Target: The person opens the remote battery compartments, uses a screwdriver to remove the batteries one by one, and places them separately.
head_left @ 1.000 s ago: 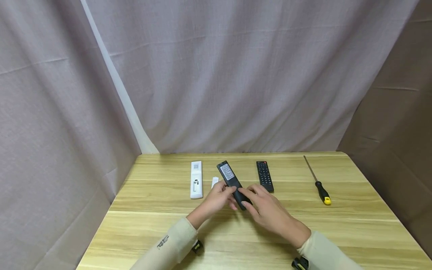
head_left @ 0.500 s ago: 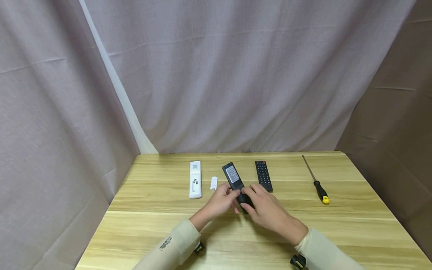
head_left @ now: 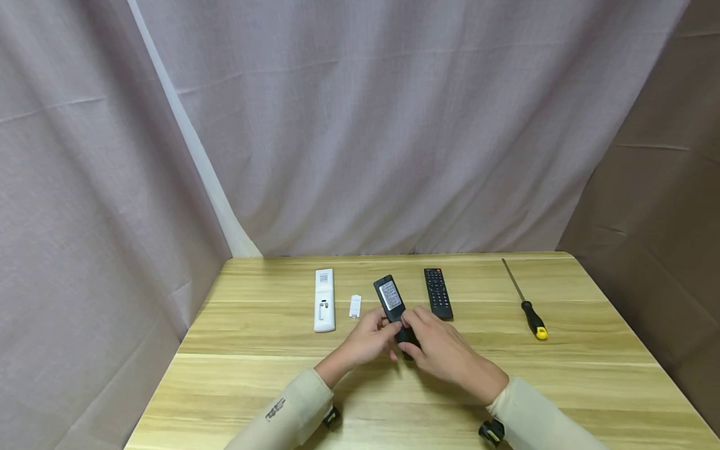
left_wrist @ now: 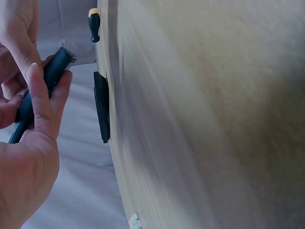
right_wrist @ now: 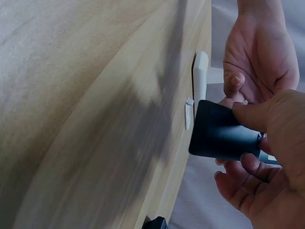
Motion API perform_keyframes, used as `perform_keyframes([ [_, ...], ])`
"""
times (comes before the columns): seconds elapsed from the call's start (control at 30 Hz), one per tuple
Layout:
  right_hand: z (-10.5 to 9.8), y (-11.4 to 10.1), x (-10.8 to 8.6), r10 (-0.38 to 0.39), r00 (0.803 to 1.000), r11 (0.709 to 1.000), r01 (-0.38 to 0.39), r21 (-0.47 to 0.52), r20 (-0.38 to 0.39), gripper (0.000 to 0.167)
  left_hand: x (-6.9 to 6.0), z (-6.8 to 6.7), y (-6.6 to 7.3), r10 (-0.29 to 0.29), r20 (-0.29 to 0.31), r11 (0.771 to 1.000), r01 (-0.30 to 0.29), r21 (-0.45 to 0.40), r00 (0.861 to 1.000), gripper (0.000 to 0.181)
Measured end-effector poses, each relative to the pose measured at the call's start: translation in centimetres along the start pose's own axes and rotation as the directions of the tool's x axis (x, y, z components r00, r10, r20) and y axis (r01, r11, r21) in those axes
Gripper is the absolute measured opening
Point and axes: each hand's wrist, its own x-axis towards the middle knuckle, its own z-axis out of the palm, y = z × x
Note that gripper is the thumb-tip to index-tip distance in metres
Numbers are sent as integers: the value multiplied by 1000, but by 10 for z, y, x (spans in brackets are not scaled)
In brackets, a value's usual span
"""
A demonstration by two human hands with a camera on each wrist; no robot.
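Note:
A black remote control (head_left: pixel 389 294) is held tilted above the table, its labelled back facing up in the head view. My left hand (head_left: pixel 368 337) grips it from the left, thumb on the back. From the right, my right hand (head_left: pixel 444 350) holds the near part, fingers bent over the back. In the right wrist view the remote's smooth dark end (right_wrist: pixel 224 131) sticks out between both hands; the left wrist view shows the remote (left_wrist: pixel 56 64) crossing my left fingers. My fingers hide much of its near half.
A white remote control (head_left: pixel 324 284) lies back up with its battery compartment uncovered. Beside it is a small white battery cover (head_left: pixel 355 306). Another black remote (head_left: pixel 438 294) lies buttons up behind my right hand. Farther right rests a screwdriver (head_left: pixel 534 320) with a black and yellow handle.
The held remote and both hands have shifted slightly toward me, with the remote also moving right. The white battery cover, partly hidden before, now shows fully. Both hands keep their hold.

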Motion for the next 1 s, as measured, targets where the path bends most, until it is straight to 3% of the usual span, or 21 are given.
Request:
perform_keyframes([
  [0.23, 0, 1, -1, 16, 1000, 1000, -16, 13, 2, 32, 0, 2, 0, -15, 19, 1000, 15, 6, 1000, 29],
  [0.37, 0, 1, -3, 30, 999, 997, -29, 68, -20, 28, 1, -1, 1, -26, 15, 1000, 26, 0, 1000, 31],
  [0.57, 1, 1, -6, -30, 994, 991, 43, 124, -106, 30, 0, -6, 0, -33, -21, 999, 33, -11, 999, 35],
  [0.7, 2, 7, -9, -120, 964, 983, 149, 109, -237, 18, -4, -14, -2, -34, -51, 999, 32, -28, 998, 32],
  [0.87, 0, 17, -12, -182, 912, 969, 230, 90, -366, 20, -12, -29, -3, -47, -90, 999, 46, -22, 995, 31],
  [1.0, -2, 23, -14, -174, 915, 976, 209, 58, -365, 18, -18, -40, -6, -57, -119, 998, 53, -33, 991, 31],
])
